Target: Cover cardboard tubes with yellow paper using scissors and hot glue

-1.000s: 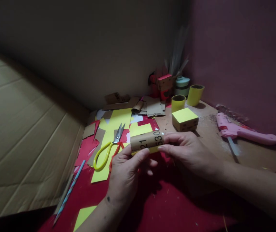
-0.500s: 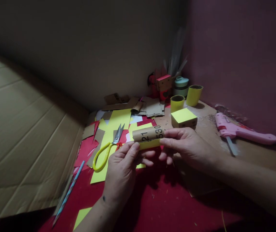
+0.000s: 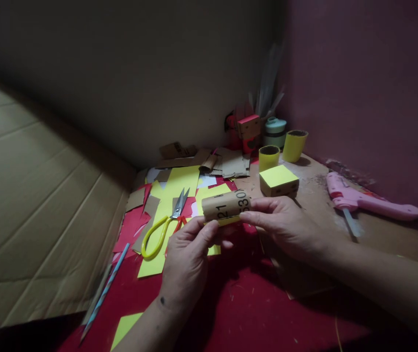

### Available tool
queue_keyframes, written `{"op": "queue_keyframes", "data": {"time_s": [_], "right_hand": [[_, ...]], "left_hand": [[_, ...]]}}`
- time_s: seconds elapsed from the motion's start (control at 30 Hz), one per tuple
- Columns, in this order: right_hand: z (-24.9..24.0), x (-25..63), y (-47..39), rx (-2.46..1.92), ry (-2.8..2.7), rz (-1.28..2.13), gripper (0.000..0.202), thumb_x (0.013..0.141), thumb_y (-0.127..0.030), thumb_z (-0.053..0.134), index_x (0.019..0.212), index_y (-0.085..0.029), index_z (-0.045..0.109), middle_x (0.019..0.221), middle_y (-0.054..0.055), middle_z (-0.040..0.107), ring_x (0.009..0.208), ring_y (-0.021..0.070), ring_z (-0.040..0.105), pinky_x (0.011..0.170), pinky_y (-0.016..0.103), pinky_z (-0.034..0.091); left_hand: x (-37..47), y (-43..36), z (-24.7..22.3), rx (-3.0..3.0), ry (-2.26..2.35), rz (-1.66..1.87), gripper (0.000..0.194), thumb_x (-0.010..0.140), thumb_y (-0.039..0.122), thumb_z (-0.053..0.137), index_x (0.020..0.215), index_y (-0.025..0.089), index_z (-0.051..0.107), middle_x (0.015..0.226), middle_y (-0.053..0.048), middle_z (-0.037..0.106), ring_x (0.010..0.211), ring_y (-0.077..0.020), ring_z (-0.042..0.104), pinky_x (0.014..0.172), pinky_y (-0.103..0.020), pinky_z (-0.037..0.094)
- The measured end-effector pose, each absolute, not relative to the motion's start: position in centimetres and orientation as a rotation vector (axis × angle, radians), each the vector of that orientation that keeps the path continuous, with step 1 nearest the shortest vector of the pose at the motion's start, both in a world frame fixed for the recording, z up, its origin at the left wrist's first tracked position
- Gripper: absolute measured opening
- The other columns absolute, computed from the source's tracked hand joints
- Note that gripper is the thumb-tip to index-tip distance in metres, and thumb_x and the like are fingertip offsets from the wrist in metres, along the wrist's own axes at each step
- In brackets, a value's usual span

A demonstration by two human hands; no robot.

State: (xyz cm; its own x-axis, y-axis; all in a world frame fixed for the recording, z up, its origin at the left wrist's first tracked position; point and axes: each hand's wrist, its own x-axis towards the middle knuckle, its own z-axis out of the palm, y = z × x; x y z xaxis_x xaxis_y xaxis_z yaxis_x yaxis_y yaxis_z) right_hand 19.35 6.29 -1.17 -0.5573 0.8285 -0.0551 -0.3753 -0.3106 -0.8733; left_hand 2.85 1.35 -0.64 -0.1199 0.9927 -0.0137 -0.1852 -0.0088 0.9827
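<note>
Between my two hands is a brown cardboard tube with black printed numbers, held lengthwise above the red table cover. A strip of yellow paper shows along its lower side. My left hand pinches the tube's left end, thumb on the near side. My right hand grips the right end between thumb and fingers. Just left of the tube, scissors with yellow and red handles lie open on yellow paper. Beyond my right hand sits a small box with a yellow top.
Two yellow-covered tubes stand at the back right, near a red cardboard figure and a teal jar. A pink glue gun lies at right. Cardboard scraps are piled behind. A pencil and large cardboard sheet are left.
The tube has rolled towards me between my fingers, so more print shows and less of the yellow strip. Both hands keep hold of it.
</note>
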Motion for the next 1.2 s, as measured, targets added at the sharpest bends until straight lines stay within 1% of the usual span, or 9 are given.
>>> {"op": "queue_keyframes", "data": {"time_s": [0.17,0.43,0.5,0.63,0.77,0.93,1.0,1.13,1.2], "right_hand": [[-1.4,19.4,6.5,-0.708,-1.124,1.911,0.023,0.077,-0.027,0.072,0.098,-0.017,0.073,0.073,0.003,0.07,0.065,0.0132,0.064,0.063,0.026,0.053],[-0.9,19.7,6.0,-0.77,-1.123,1.918,0.01,0.078,-0.025,0.072,0.082,-0.016,0.074,0.068,0.001,0.069,0.059,0.0086,0.061,0.056,0.019,0.049],[-0.7,19.6,5.8,-0.697,-1.107,1.96,0.012,0.077,-0.023,0.072,0.087,-0.018,0.074,0.072,0.001,0.07,0.064,0.0098,0.064,0.062,0.021,0.051],[-0.4,19.3,5.6,-0.605,-1.129,1.985,0.026,0.077,-0.018,0.071,0.103,-0.022,0.073,0.081,0.002,0.073,0.075,0.0137,0.068,0.076,0.028,0.053],[-0.6,19.2,5.3,-0.736,-1.189,1.889,0.021,0.077,-0.02,0.07,0.098,-0.019,0.075,0.08,0.003,0.074,0.075,0.0145,0.068,0.072,0.026,0.053],[-1.0,19.3,5.1,-0.728,-1.328,1.782,0.022,0.078,-0.019,0.068,0.099,-0.018,0.075,0.086,0.003,0.074,0.08,0.0169,0.067,0.078,0.03,0.052],[-1.1,19.3,5.2,-0.73,-1.348,1.769,0.021,0.078,-0.02,0.069,0.098,-0.02,0.075,0.085,0.003,0.074,0.079,0.016,0.067,0.077,0.029,0.052],[-1.1,19.6,5.7,-0.677,-1.266,1.831,0.023,0.079,-0.021,0.07,0.101,-0.023,0.074,0.083,0.002,0.075,0.075,0.0128,0.068,0.073,0.025,0.053],[-1.1,19.7,6.2,-0.662,-1.23,1.858,0.024,0.078,-0.02,0.071,0.101,-0.023,0.074,0.082,0.003,0.075,0.074,0.0126,0.068,0.073,0.024,0.053]], "left_hand": [[3.1,1.1,-0.5,0.951,1.21,1.362,0.02,0.081,0.028,0.067,0.095,0.014,0.071,0.084,-0.008,0.073,0.071,-0.0163,0.065,0.059,-0.025,0.055],[2.8,1.0,-0.6,1.01,1.27,1.267,0.02,0.083,0.03,0.066,0.097,0.016,0.071,0.075,-0.003,0.068,0.067,-0.0118,0.057,0.064,-0.022,0.049],[2.7,1.0,-0.7,1.023,1.269,1.286,0.021,0.084,0.03,0.065,0.098,0.016,0.071,0.08,-0.004,0.068,0.071,-0.013,0.059,0.067,-0.023,0.048],[2.8,1.0,-0.9,1.02,1.245,1.289,0.021,0.084,0.03,0.065,0.098,0.016,0.071,0.08,-0.004,0.069,0.073,-0.0137,0.061,0.07,-0.023,0.05],[3.3,0.9,-1.0,0.924,1.191,1.249,0.027,0.077,0.025,0.072,0.104,0.018,0.07,0.081,-0.004,0.073,0.068,-0.0148,0.065,0.066,-0.026,0.053],[4.0,0.8,-0.8,0.895,1.154,1.306,0.023,0.072,0.019,0.076,0.095,0.017,0.075,0.089,-0.007,0.077,0.075,-0.0163,0.07,0.07,-0.023,0.055],[3.8,0.9,-0.6,0.912,1.167,1.311,0.022,0.071,0.017,0.077,0.093,0.018,0.076,0.086,-0.005,0.077,0.075,-0.0153,0.07,0.07,-0.021,0.054],[2.5,1.4,-0.7,1.057,1.265,1.229,0.014,0.074,0.022,0.074,0.087,0.018,0.077,0.072,-0.002,0.075,0.06,-0.0115,0.064,0.058,-0.019,0.052],[1.6,1.8,-1.0,1.152,1.301,1.208,0.016,0.076,0.027,0.072,0.089,0.018,0.077,0.075,-0.003,0.075,0.063,-0.0131,0.064,0.062,-0.022,0.052]]}}
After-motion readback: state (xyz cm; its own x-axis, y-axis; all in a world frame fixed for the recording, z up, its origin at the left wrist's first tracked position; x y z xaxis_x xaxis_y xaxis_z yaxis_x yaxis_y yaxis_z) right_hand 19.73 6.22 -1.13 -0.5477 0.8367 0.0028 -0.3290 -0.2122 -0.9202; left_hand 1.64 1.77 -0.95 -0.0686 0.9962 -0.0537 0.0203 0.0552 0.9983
